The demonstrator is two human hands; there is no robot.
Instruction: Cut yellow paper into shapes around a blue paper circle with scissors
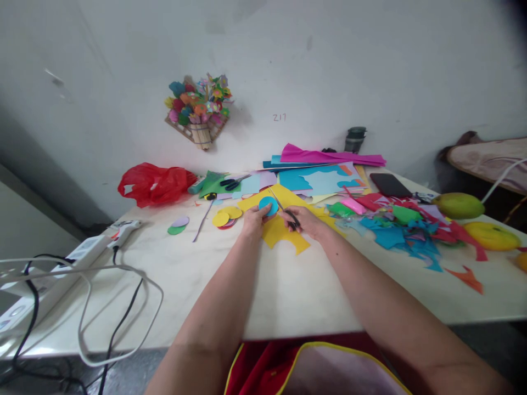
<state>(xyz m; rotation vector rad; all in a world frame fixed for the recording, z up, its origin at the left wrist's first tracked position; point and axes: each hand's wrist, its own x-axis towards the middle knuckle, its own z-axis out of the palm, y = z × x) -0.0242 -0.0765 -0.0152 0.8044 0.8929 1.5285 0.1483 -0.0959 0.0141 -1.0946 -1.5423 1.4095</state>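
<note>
My left hand (256, 220) pinches a blue paper circle (268, 206) above the middle of the table. Closed round the handles of black scissors (293, 220) is my right hand (303, 222), with the blades pointing up and left beside the circle. Yellow paper (284, 239) with curved cut-outs lies under both hands. To the left are yellow paper circles (221, 219), with a reddish one partly beneath them. Farther left, a purple circle (180, 221) overlaps a green circle (176, 230).
A red plastic bag (154, 184), a second pair of scissors (231, 183) and coloured sheets (325, 178) lie toward the wall. Paper scraps (391, 233), a phone (390, 185) and mangoes (459, 205) are at right. A power strip (61, 280) with loose cables covers the left edge.
</note>
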